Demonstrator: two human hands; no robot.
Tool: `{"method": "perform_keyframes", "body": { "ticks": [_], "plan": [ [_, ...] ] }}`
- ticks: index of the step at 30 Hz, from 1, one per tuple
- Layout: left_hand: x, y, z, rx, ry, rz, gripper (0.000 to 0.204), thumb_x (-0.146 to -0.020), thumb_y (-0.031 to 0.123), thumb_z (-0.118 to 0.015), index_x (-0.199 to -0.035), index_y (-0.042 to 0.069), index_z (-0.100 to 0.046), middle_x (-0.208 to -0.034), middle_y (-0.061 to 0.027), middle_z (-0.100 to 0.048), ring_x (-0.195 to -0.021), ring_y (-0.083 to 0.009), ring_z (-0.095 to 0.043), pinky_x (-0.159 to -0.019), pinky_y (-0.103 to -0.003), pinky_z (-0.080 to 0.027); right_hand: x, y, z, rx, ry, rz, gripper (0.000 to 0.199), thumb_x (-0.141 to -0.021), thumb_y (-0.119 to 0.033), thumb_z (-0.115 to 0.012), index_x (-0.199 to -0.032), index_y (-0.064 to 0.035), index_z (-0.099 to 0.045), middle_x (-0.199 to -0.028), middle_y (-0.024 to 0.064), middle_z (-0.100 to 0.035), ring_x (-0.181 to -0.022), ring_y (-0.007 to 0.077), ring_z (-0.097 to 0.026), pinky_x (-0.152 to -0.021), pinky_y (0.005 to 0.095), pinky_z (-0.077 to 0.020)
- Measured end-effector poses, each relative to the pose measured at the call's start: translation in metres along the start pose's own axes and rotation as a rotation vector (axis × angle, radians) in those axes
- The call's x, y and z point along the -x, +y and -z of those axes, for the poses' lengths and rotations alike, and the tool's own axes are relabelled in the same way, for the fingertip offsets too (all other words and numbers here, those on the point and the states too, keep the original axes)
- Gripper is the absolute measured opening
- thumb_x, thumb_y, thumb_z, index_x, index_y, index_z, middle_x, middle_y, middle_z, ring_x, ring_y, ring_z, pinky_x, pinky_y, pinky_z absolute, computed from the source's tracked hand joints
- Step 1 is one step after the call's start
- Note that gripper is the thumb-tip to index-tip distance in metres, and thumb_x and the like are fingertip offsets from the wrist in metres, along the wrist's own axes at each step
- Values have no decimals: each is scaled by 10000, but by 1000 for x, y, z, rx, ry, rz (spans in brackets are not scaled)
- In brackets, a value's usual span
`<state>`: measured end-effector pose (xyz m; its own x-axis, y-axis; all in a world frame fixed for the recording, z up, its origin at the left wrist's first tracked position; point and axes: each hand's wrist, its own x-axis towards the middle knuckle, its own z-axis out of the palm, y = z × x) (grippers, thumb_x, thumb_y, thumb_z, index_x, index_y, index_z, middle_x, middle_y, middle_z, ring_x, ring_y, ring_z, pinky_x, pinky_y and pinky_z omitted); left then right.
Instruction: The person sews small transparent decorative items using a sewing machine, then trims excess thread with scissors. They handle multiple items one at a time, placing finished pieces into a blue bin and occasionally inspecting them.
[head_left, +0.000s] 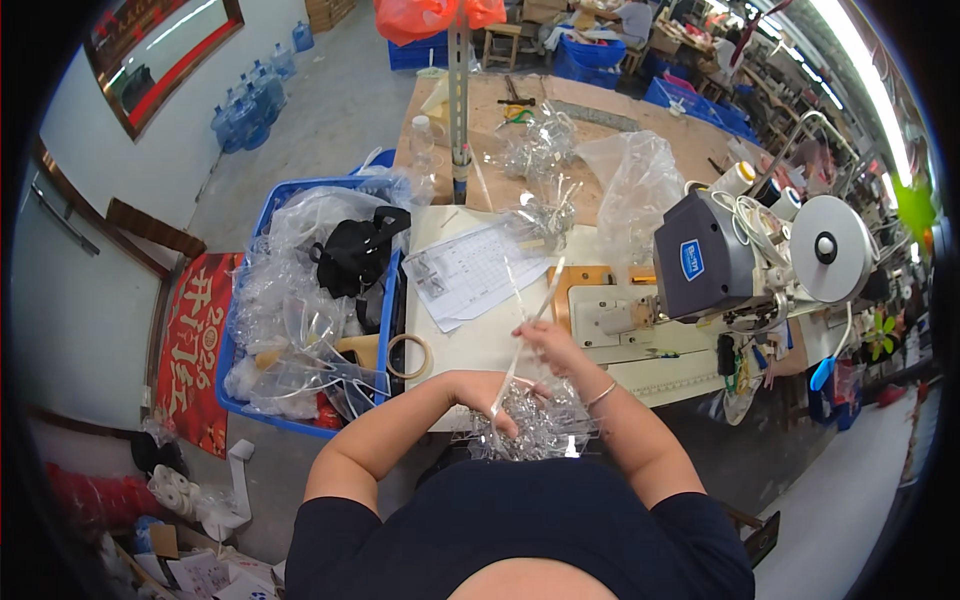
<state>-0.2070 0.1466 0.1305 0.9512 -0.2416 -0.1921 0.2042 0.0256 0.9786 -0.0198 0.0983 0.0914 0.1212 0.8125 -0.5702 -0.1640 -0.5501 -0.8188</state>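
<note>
1. The left hand (497, 396) is curled around the clear bundle (545, 422), its thumb pressing from the near side; part of its grip is hidden.
2. The right hand (552, 346) pinches a pale strip (541, 303), fingers drawn together, the free end standing up past them.
3. The clear bundle sits at the worktop's near edge, close against the torso; what bears it from below cannot be told.
4. It looks light, limp and slick, likely to tangle rather than break. A firm hold round its gathered middle should suit it; the strip is probably best pinched flat.
5. Left of the hands, a tape roll (429, 357) lies at the left edge of the worktop (458, 350), just beside the blue bin (388, 335).
6. To the right, the sewing machine (700, 255) limits sideways reach. Moving room seems widest toward the far edge, above the paper sheets (470, 280).
</note>
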Motion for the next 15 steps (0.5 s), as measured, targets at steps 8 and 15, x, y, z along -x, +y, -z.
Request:
{"method": "perform_keyframes", "body": {
  "ticks": [8,15],
  "plan": [
    [-15,-16,3,40,-27,-61,950,-587,301,-858,-1349,-20,-391,-1234,-132,-541,-1151,-225,-509,-1001,-331,-381,2,88,59,-926,-479,-56,215,-945,-185,-540,-998,20,-577,-895,96,-611,-836,162,-641,-703,263,-541],
    [-17,3,15,105,-3,15,860,-620,347,-831,-1311,7,-448,-1266,-140,-515,-1185,-230,-479,-1002,-326,-378,77,72,36,-786,-304,-13,221,-953,-117,-481,-1131,-1,-541,-913,60,-612,-878,131,-618,-733,264,-545]
  ]
}}
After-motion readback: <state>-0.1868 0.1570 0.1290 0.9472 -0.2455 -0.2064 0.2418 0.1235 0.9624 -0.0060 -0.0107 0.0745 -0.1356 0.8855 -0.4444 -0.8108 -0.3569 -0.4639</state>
